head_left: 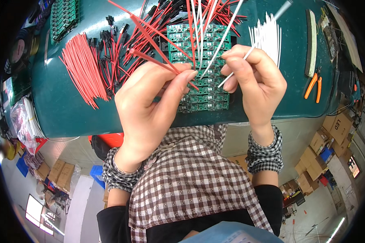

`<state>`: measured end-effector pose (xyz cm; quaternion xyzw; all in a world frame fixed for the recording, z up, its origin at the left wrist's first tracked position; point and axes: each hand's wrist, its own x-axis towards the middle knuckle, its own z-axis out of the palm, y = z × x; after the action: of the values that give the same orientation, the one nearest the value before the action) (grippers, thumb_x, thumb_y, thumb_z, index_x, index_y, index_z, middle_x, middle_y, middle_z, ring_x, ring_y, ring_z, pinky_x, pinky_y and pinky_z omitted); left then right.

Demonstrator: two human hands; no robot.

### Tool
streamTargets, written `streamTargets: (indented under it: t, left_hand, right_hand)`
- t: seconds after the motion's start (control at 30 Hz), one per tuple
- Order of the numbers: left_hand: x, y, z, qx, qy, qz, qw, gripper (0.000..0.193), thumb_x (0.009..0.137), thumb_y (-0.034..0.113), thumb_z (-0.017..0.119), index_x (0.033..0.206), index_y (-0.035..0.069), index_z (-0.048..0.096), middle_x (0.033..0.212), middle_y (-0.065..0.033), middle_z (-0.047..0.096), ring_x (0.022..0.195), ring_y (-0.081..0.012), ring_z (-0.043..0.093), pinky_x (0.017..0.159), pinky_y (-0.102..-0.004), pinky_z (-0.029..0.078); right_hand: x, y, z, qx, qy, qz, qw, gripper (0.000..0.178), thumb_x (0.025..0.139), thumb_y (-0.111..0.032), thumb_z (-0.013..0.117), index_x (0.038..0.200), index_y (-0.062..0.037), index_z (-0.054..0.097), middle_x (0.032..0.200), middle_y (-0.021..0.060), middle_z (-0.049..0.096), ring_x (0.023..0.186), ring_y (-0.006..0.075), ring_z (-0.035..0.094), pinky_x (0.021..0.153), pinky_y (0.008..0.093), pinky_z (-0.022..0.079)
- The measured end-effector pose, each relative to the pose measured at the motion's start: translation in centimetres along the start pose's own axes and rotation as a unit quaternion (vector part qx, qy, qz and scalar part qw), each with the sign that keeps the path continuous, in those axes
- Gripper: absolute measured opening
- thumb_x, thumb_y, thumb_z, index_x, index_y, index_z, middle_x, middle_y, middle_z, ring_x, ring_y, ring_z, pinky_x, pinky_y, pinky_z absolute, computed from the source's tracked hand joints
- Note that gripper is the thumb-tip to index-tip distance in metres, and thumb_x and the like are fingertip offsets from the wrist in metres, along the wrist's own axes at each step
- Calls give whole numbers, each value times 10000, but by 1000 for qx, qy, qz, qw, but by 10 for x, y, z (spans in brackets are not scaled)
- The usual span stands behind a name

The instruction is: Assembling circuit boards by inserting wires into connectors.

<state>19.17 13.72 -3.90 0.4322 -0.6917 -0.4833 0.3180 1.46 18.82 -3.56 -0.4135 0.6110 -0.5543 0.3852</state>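
A green panel of small circuit boards (pixel 209 106) lies on the table in front of me. Several red wires (pixel 190 28) and white wires (pixel 230 28) stick up from its middle columns, slanting away. My left hand (pixel 148 101) is over the panel's left side, with thumb and forefinger pinched on a red wire (pixel 148 58). The wire's lower end points down at the boards. At the panel's right side, my right hand (pixel 261 81) pinches a white wire (pixel 226 79), its lower tip near the boards. Whether either tip touches the panel I cannot tell.
Left on the green table (pixel 77 119) lie a bundle of red wires (pixel 83 69) and red leads with black connectors (pixel 113 60). White wires (pixel 267 38) are fanned out at right, near orange-handled cutters (pixel 313 87). More circuit panels (pixel 65 18) sit back left.
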Motion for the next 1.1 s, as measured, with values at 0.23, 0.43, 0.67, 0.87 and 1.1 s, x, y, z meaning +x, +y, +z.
streamTargets:
  t: [0.23,0.43,0.67,0.87,1.1]
  left_hand:
    - [0,1,1,25,1,26,999,74,850,-49,671,921,-68,675,924,-108,691,692,-90,650,595,-186,523]
    - [-1,4,2,39,-6,15,999,69,839,-50,680,905,-72,678,911,-106,687,684,-94,651,602,-193,533]
    - [-3,12,1,49,-2,5,999,153,783,5,738,921,-8,675,729,-99,618,598,-185,596,519,-277,460]
    - [-4,13,-2,49,7,-6,999,128,789,-5,736,884,-23,652,751,-87,640,597,-148,595,531,-254,482]
    - [-7,11,-2,1,21,-14,1000,89,802,-22,722,834,-27,640,792,-94,673,629,-122,623,558,-232,508]
  right_hand:
    - [-2,5,-5,3,-23,-33,999,126,933,-51,598,939,61,656,845,96,660,601,67,613,513,181,494]
    - [-7,3,-2,-1,-20,-23,1000,111,905,-35,629,938,67,654,868,106,674,652,94,648,562,200,526]
    - [-15,8,0,-125,-51,-110,985,93,834,26,672,918,64,661,918,142,690,733,170,684,623,254,554]
    - [-12,8,-2,-194,-81,-178,961,90,837,61,657,925,74,648,902,142,689,727,169,682,620,248,552]
    - [-12,8,0,-234,-75,-228,942,161,779,-18,732,928,-4,672,840,96,686,710,210,666,594,282,538]
